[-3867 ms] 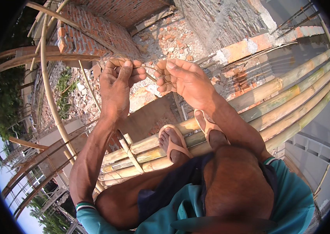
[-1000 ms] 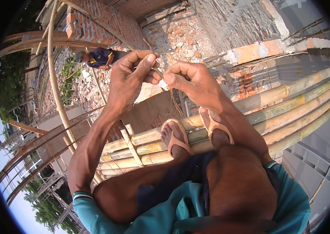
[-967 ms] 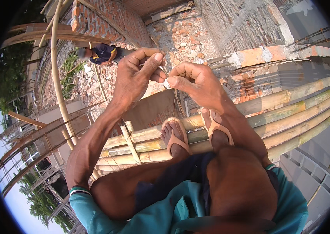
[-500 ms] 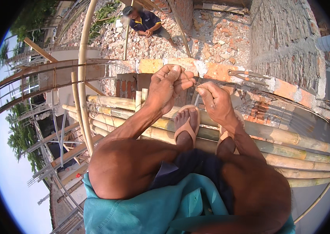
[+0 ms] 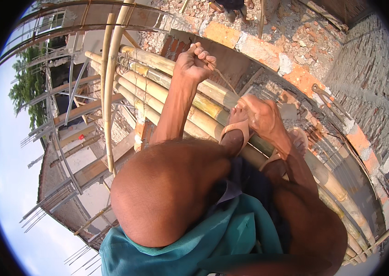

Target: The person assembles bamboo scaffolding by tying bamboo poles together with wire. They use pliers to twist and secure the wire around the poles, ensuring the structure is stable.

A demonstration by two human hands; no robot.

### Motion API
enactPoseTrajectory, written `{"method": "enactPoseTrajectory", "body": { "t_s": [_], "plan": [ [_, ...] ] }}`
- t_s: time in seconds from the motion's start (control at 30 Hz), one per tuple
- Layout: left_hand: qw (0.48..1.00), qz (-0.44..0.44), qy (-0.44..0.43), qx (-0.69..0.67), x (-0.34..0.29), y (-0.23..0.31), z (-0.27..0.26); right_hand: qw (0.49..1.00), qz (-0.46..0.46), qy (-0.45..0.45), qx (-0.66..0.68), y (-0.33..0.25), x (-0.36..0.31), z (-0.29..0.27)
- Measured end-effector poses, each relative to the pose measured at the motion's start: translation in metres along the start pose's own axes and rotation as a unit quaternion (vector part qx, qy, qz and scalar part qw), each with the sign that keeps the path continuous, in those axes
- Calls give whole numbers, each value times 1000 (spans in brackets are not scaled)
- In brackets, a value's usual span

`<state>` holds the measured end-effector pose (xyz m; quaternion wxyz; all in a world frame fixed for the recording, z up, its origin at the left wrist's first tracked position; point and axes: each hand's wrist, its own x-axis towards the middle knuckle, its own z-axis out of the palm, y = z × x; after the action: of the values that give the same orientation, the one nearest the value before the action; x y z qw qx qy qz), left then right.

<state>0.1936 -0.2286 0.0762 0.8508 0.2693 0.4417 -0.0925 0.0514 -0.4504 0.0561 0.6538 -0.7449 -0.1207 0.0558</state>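
A thin brownish wire [image 5: 225, 81] runs slantwise between my two hands. My left hand [image 5: 194, 64] is closed in a fist around its upper end, above the bamboo poles. The other end runs into my right hand [image 5: 262, 116], whose fingers curl closed just above my sandalled foot [image 5: 237, 127]. My right fingertips are partly hidden. A pair of rusty long-handled pincers [image 5: 330, 102] lies on the brick wall top, to the right of and beyond my right hand.
I squat on a platform of bamboo poles [image 5: 162, 94]. An upright bamboo pole [image 5: 112, 69] stands at left, under long steel reinforcing bars [image 5: 65, 10]. A broken brick wall edge [image 5: 261, 49] curves past in front. Beyond it lies rubble [image 5: 302, 43], with a person's legs [image 5: 231, 14] at the top.
My hands have moved apart, stretching the wire between them. The left has closed into a fist and the right has come down towards my foot. The whole view has tilted.
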Motion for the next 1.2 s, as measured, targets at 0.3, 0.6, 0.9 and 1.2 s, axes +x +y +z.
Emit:
{"method": "enactPoseTrajectory", "body": {
  "t_s": [0.3, 0.6, 0.9, 1.2],
  "plan": [
    [973, 230, -9, 26, 4, -5, -13, 983, 148, -25, 104, 7, 19, 30],
    [903, 296, -26, 309, 23, -2, -4, 996, -6, -30, -84, 2, 24, 22],
    [979, 54, -104, 169, 54, -5, -16, 983, 128, 20, -131, 50, 25, 11],
    [948, 115, -185, 233, 72, 23, -27, 990, 102, -6, -97, 55, 58, 20]
  ]
}}
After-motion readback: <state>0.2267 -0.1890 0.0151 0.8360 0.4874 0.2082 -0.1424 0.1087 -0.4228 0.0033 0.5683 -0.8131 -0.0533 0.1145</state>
